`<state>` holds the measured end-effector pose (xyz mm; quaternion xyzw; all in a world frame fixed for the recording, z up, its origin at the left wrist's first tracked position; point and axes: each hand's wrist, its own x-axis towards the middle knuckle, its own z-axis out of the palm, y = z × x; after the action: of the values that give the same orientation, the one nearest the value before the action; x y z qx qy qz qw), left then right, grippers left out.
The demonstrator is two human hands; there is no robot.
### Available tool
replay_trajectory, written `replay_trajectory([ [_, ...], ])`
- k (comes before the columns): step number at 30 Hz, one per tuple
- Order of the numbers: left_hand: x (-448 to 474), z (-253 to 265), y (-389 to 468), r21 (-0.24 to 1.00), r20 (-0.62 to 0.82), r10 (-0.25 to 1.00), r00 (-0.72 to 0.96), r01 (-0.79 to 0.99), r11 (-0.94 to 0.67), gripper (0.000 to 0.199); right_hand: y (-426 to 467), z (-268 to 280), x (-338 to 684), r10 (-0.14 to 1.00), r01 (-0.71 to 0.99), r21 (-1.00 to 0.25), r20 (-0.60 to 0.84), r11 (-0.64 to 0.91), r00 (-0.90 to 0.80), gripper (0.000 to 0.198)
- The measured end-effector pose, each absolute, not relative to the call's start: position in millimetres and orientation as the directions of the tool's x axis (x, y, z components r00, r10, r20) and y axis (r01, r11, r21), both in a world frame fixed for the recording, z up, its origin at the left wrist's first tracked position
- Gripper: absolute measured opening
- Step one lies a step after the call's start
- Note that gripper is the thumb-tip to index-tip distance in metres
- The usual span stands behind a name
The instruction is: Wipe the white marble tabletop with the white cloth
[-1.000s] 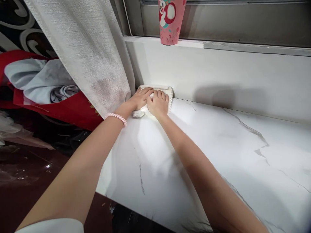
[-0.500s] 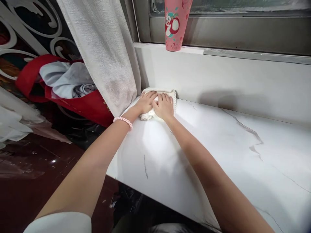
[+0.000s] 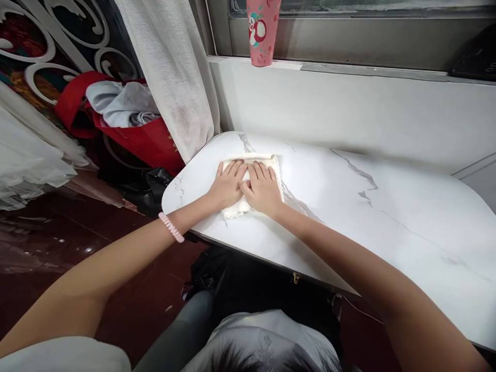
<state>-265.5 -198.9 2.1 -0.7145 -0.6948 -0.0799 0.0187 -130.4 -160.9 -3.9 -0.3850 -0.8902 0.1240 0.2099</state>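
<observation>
A cream-white cloth (image 3: pixel 251 157) with a bobbled edge lies spread on the white marbled tabletop (image 3: pixel 372 222). My left hand (image 3: pixel 228 187) rests flat on its left part, fingers stretched out. Beside it my right hand (image 3: pixel 263 190) presses flat on the cloth, with its thumb against the left hand. Both palms hide the middle of the cloth. A pink coiled band (image 3: pixel 171 227) circles my left wrist.
A pink patterned cup (image 3: pixel 263 36) stands on the window ledge behind the table. Left of the tabletop hang a white curtain (image 3: pixel 178 77) and a red bag (image 3: pixel 132 144) stuffed with pale fabric. A dark object (image 3: pixel 476 54) sits at the ledge's right end.
Both hands and the cloth have come back from the wall toward me, and the cloth now lies away from the wall. The view has shifted, showing the table's rounded left end.
</observation>
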Motion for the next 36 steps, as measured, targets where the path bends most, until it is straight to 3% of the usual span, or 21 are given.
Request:
replay_trajectory([
  [6,-194,4,-262,0.029,0.110,0.992,0.058,0.998,-0.061,0.056,-222,-2,-56,0.690,0.618,-0.313,0.235,0.721,-0.685,0.065],
  [12,-157,8,-262,0.036,0.043,0.993,0.111,0.993,-0.113,0.060,-222,-1,-15,0.659,0.612,-0.250,0.204,0.750,-0.724,0.069],
  [17,-158,8,-215,0.053,0.014,0.992,0.129,0.990,-0.129,0.060,-182,-4,-17,0.714,0.673,-0.239,0.215,0.700,-0.666,0.068],
  [26,-172,6,-88,0.141,0.107,0.977,0.186,0.970,-0.200,0.053,-70,-9,-38,0.813,0.752,-0.316,0.301,0.578,-0.499,0.058],
  [36,-186,1,-9,0.127,0.157,0.958,0.241,0.957,-0.261,0.051,-2,-14,-52,0.844,0.781,-0.356,0.375,0.513,-0.384,0.051],
])
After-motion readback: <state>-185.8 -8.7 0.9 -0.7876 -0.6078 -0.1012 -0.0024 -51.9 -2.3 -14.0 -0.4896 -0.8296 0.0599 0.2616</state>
